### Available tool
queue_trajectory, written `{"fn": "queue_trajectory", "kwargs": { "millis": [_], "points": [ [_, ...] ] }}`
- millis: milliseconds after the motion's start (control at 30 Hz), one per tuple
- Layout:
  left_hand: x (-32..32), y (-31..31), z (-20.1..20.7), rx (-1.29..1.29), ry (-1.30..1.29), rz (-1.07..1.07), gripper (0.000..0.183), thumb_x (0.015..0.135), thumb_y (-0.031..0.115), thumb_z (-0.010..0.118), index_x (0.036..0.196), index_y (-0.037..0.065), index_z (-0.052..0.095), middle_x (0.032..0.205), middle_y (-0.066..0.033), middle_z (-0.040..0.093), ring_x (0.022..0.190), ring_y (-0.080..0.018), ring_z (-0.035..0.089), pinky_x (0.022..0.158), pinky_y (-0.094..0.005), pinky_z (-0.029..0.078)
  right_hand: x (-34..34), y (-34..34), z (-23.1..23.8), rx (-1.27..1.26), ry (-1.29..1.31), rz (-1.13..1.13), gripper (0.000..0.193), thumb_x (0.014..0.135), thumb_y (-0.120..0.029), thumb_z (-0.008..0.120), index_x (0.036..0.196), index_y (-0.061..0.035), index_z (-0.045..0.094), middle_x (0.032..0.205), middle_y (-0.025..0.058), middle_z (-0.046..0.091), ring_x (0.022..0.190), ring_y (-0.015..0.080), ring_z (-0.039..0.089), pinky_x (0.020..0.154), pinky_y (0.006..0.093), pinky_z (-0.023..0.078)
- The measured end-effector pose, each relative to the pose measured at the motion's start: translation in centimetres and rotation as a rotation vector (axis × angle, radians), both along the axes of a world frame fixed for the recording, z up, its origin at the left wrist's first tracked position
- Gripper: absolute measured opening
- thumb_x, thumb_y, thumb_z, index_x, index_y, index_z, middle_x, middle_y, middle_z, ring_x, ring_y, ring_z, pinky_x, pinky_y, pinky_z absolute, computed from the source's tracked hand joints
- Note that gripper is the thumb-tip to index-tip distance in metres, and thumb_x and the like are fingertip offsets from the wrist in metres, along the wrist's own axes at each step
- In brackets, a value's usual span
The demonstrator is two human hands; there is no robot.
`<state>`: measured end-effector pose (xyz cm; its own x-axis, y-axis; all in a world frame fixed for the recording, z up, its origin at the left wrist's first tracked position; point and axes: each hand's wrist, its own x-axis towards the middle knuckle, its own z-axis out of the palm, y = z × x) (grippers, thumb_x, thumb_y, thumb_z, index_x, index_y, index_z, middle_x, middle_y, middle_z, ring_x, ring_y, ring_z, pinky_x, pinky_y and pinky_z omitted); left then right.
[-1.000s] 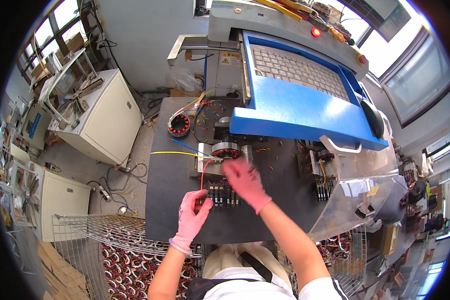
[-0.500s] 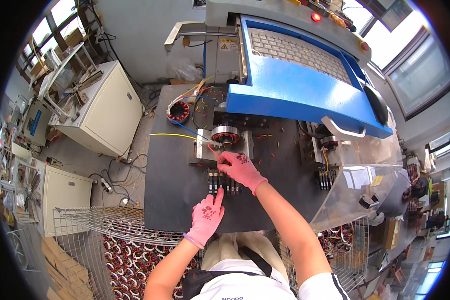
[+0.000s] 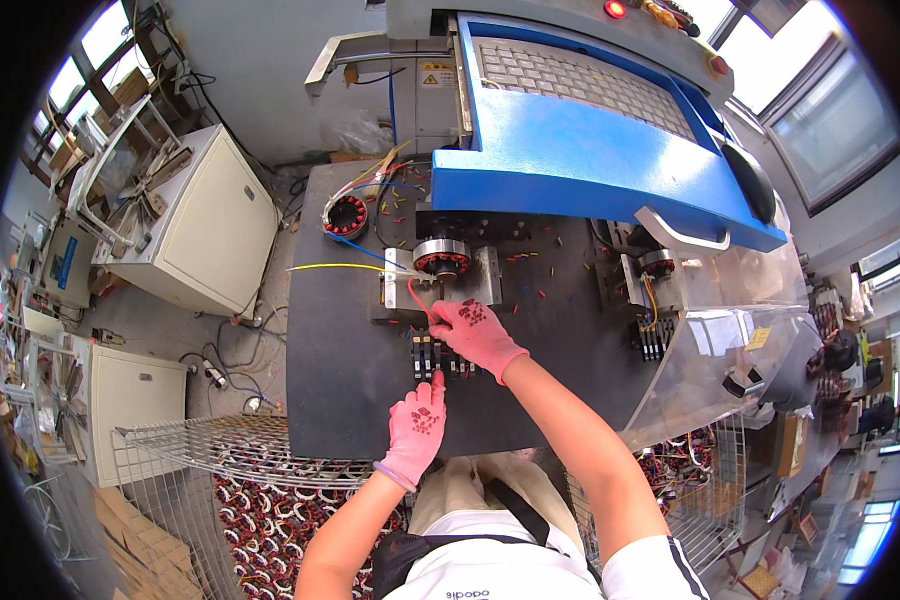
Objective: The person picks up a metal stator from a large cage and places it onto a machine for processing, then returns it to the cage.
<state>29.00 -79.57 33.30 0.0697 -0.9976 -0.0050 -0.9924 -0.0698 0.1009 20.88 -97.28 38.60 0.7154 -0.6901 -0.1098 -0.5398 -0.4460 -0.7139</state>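
In a metal fixture (image 3: 394, 290) on the dark worktable sits a motor stator (image 3: 441, 257) with a silver ring and red-and-black windings. A red wire (image 3: 416, 292) runs down from it to my right hand (image 3: 478, 335), whose gloved thumb and fingers are pinched together on its end. Just below is a row of black spring terminals (image 3: 422, 358), partly covered by that hand. My left hand (image 3: 416, 427), also in a pink glove, has its index finger stretched out onto the near end of one terminal and grips nothing. A yellow wire (image 3: 335, 266) trails leftward from the stator.
Another stator (image 3: 347, 217) with coloured leads lies at the back left. A blue machine frame (image 3: 590, 185) holding a keyboard overhangs the table. To the right stand a second stator fixture (image 3: 656, 263) and a clear guard (image 3: 715, 370). Wire baskets (image 3: 240, 440) of stators flank me.
The view has shifted slightly. My right hand stays pinched on the red wire above the terminals, and my left index finger remains at the terminal row.
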Motion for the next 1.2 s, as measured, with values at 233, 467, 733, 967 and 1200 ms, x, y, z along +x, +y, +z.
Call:
{"fn": "queue_trajectory", "kwargs": {
  "millis": [233,467,733,967,1200],
  "points": [
    [8.5,-9.0,8.4,-0.459,1.497,0.545,0.072,0.09,0.025,0.065,0.145,-0.001,0.026,0.106,-0.0069,0.056,0.076,-0.0132,0.057,0.063,-0.0254,0.048,-0.7,1.0,2.3,0.173,-0.121,-0.219,0.021,0.086,-0.025,0.059,0.094,-0.0063,0.062,0.078,0.0108,0.065,0.074,0.0245,0.063,0.069,0.0367,0.047],
    [6.1,-5.5,10.4,-0.368,1.648,0.028,0.041,0.093,0.03,0.05,0.124,0.003,0.055,0.093,-0.0089,0.065,0.072,-0.0153,0.061,0.06,-0.0228,0.048,1.7,0.6,4.8,1.175,-0.471,-0.066,0.041,0.096,-0.045,0.052,0.097,-0.0078,0.069,0.078,-0.0051,0.058,0.061,0.0038,0.044,0.053,0.0213,0.033],
    [1.6,1.4,6.2,-0.119,0.634,0.117,0.05,0.085,0.024,0.064,0.131,0.009,0.052,0.097,-0.0104,0.058,0.083,-0.0223,0.061,0.069,-0.0362,0.051,0.0,0.6,3.4,0.548,-0.193,-0.152,0.012,0.088,-0.016,0.062,0.087,-0.0049,0.06,0.076,-0.0028,0.058,0.064,0.004,0.05,0.058,0.0213,0.04],
    [0.9,1.7,0.9,0.051,0.105,0.101,0.064,0.086,0.035,0.059,0.142,0.015,0.037,0.098,-0.0082,0.051,0.084,-0.0241,0.058,0.064,-0.041,0.049,0.1,1.5,0.9,0.147,-0.115,-0.06,0.018,0.085,-0.018,0.061,0.092,-0.0023,0.057,0.083,0.0158,0.063,0.076,0.0315,0.061,0.07,0.0386,0.046],
    [0.7,1.6,0.0,0.032,0.031,0.079,0.058,0.087,0.03,0.058,0.14,0.015,0.041,0.097,-0.0085,0.052,0.086,-0.0245,0.058,0.064,-0.0413,0.048,0.1,1.8,0.1,0.088,-0.079,-0.045,0.018,0.085,-0.017,0.062,0.094,-0.0022,0.058,0.085,0.0154,0.064,0.078,0.0314,0.061,0.071,0.0366,0.047]
  ]
}}
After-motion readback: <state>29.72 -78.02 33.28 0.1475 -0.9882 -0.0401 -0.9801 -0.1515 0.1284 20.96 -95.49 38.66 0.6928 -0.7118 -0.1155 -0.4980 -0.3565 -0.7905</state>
